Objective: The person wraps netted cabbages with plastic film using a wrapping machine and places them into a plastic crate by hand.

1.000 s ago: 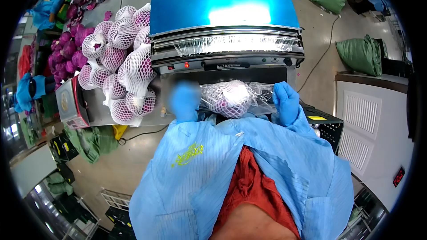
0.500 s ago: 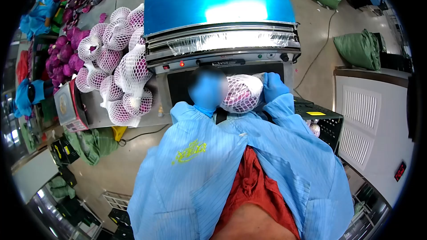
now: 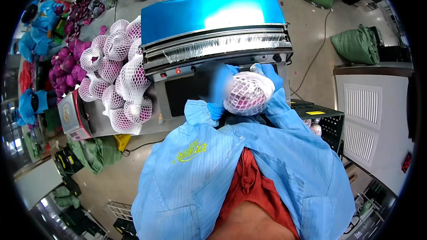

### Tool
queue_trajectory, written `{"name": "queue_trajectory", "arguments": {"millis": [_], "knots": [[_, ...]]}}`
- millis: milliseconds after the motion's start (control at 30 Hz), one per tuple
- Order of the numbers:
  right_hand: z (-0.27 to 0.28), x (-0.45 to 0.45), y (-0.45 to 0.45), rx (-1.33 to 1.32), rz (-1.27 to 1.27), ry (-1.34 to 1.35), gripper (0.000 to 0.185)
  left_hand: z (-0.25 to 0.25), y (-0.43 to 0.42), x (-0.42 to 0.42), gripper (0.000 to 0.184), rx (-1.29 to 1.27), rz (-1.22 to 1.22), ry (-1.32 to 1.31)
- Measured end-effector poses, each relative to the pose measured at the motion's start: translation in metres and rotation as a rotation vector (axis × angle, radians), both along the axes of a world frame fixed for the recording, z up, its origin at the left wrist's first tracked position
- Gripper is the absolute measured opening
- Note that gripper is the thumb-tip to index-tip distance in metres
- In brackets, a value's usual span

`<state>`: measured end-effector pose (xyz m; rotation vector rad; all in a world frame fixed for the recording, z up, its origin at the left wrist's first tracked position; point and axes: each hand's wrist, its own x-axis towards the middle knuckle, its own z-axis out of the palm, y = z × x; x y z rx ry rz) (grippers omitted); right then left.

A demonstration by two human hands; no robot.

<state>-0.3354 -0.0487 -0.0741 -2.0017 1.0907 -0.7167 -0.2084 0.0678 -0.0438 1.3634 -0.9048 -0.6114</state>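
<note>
A red cabbage (image 3: pixel 248 97) in a white foam net is held between my two blue-gloved hands, just in front of the wrapping machine. A shiny layer that looks like clear film shows on its upper side. My left hand (image 3: pixel 219 90) presses against the cabbage's left side, partly blurred, with fingertips showing near its top. My right hand (image 3: pixel 272 76) is closed at its upper right side; the fingers' inner side is hidden. The wrapping machine (image 3: pixel 215 46) has a blue lid, a strip of clear film along its front, and a dark plate (image 3: pixel 180 97) below.
Several netted cabbages (image 3: pixel 134 80) are heaped on the table left of the machine, near a scale (image 3: pixel 73 114). Bare purple cabbages (image 3: pixel 66 69) lie farther left. A dark crate (image 3: pixel 327 124) stands at my right. Green sacks (image 3: pixel 356 44) lie on the floor.
The cabbage has shifted slightly right and turned between my hands. My left hand has moved right around its side, and my right hand has come in a little over its top.
</note>
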Motion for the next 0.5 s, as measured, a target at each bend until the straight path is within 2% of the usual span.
{"name": "queue_trajectory", "arguments": {"millis": [33,67,167,200,267,400,500], "knots": [[0.007,0.003,-0.001,-0.129,-0.029,-0.036,0.017,0.006,0.000,-0.004,0.023,-0.032,-0.134,0.318],[0.019,0.001,-0.003,-0.174,0.034,-0.055,0.017,-0.005,0.002,0.000,0.026,-0.015,-0.187,0.422],[0.051,-0.006,-0.004,-0.331,0.198,-0.112,0.018,-0.081,0.014,0.003,0.038,0.115,-0.306,0.900],[0.056,-0.006,-0.005,-0.357,0.210,-0.098,0.018,-0.041,0.017,0.012,0.040,0.150,-0.365,1.192],[0.066,-0.011,0.000,-0.400,0.235,-0.065,0.018,-0.049,0.020,0.029,0.039,0.311,-0.461,1.011],[0.092,-0.008,0.011,-0.474,0.399,-0.059,0.014,-0.052,0.030,0.051,0.039,0.427,-0.505,0.736],[0.083,0.000,0.023,-0.511,0.470,-0.099,0.006,-0.001,0.039,0.051,0.041,0.470,-0.495,0.614]]}}
